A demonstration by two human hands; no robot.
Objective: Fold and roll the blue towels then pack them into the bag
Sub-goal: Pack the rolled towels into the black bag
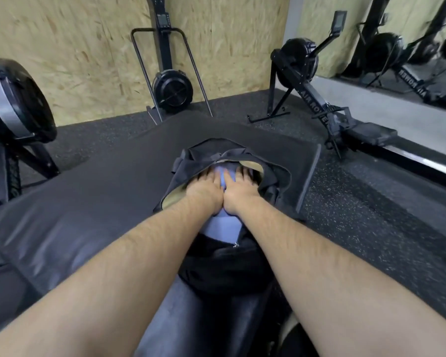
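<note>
A blue towel is being pressed down into the open black bag by both hands, which are being held side by side, touching at the thumbs. The left hand and the right hand are being kept flat, with fingers spread over the cloth. The bag is being carried by a black padded mat, along its middle and nearer the right edge. Beyond the mat's far edge a black fan machine is being propped against the chipboard wall. Off the right edge a rowing machine is being reflected in a mirror.
</note>
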